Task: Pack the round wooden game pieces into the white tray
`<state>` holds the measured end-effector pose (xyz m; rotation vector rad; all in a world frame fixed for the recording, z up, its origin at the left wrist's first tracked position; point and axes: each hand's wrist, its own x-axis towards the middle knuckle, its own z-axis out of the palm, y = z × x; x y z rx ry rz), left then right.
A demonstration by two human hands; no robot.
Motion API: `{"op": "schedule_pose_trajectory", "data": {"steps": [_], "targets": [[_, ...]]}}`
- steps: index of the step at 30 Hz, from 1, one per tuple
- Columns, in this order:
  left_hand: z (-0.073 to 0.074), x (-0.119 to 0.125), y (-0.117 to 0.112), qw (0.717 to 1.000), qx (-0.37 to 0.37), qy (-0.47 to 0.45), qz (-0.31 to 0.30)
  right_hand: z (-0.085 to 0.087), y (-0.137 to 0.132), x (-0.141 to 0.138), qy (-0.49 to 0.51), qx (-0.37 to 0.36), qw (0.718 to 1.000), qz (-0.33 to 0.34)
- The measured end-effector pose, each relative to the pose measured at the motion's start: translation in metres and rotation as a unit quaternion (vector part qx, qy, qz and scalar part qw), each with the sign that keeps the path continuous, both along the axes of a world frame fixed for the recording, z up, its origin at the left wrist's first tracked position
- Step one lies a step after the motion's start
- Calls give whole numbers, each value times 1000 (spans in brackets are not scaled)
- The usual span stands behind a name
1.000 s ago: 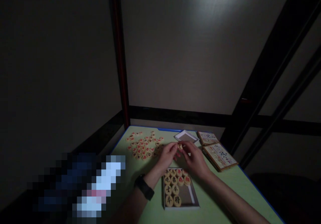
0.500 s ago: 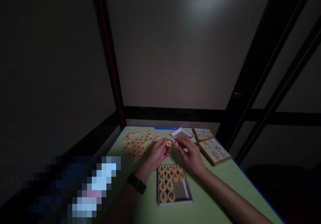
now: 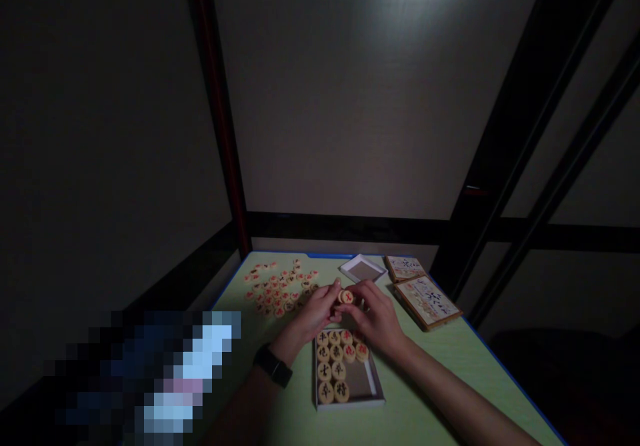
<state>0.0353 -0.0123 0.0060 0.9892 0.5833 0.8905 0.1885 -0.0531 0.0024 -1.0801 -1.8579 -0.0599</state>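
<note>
Above the far edge of a shallow box (image 3: 350, 405), my left hand (image 3: 316, 309) and my right hand (image 3: 377, 316) meet around small round wooden xiangqi pieces. The front xiangqi piece (image 3: 349, 297) faces me with a red character, and at least one more sits behind it. My left fingers are closed on the pieces from the left. From the right, my right thumb and fingers pinch the front one. In the box, pieces with black characters fill the two left columns, and red ones lie at the upper right, partly behind my right hand.
Many loose xiangqi pieces (image 3: 273, 293) are scattered on the green table (image 3: 280, 379) at the left. An open box lid (image 3: 363, 269) lies behind my hands. Two decorated flat boxes (image 3: 429, 301) overlap at the right. A wall (image 3: 345, 99) rises behind the table.
My right hand has moved left and brought its piece against the one in my left hand. The pieces are now together, facing me. The box contents look the same.
</note>
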Motion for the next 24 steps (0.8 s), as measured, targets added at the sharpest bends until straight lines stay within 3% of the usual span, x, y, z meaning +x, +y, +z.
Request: {"op": "schedule_pose_trajectory", "data": {"steps": [12,20,24], "targets": [[2,-2,0,998,-3,-26,-51,-5,-3,0,-53,33,996,-58],[3,-2,-2,994,39,106,-3,-5,-6,-5,-64,28,996,-59],[1,0,0,997,24,77,-1,-3,-7,-5,-48,20,998,-31]]}}
